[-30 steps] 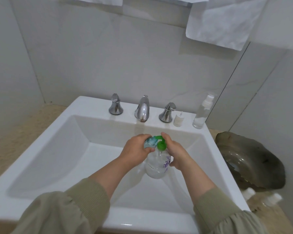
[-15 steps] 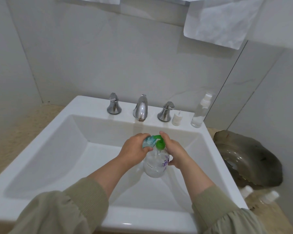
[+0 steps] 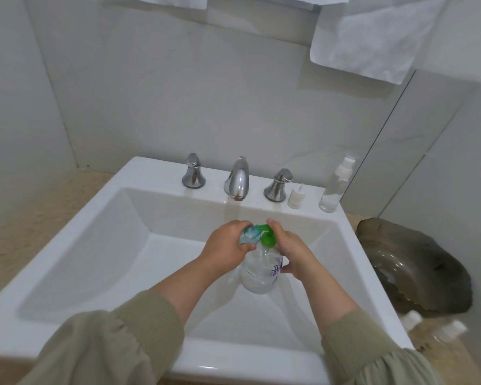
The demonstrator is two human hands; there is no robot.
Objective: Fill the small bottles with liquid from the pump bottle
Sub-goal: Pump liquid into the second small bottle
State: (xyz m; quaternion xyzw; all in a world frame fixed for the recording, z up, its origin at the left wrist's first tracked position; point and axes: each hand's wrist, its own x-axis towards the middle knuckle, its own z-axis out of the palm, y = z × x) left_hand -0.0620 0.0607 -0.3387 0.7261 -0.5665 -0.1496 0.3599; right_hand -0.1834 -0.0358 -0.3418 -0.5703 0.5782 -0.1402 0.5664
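Over the white sink (image 3: pixel 100 240) I hold a clear pump bottle (image 3: pixel 257 273) with a green pump head (image 3: pixel 267 237) and purple print. My right hand (image 3: pixel 290 250) wraps its neck and side, with a finger on top of the pump head. My left hand (image 3: pixel 228 245) is shut on a small pale blue bottle (image 3: pixel 249 234), held right under the green nozzle. Most of the small bottle is hidden by my fingers. On the sink's back rim stand a clear spray bottle (image 3: pixel 335 187) and a small white pump cap (image 3: pixel 297 196).
A chrome tap (image 3: pixel 237 179) with two handles (image 3: pixel 193 170) (image 3: pixel 278 184) sits on the back rim. A dark glass dish (image 3: pixel 411 268) lies on the counter at right, with two white-capped small bottles (image 3: pixel 433 326) in front of it. A white towel (image 3: pixel 372 40) hangs above.
Both hands and the two bottles keep the same hold. The whole view has shifted slightly as my head moved.
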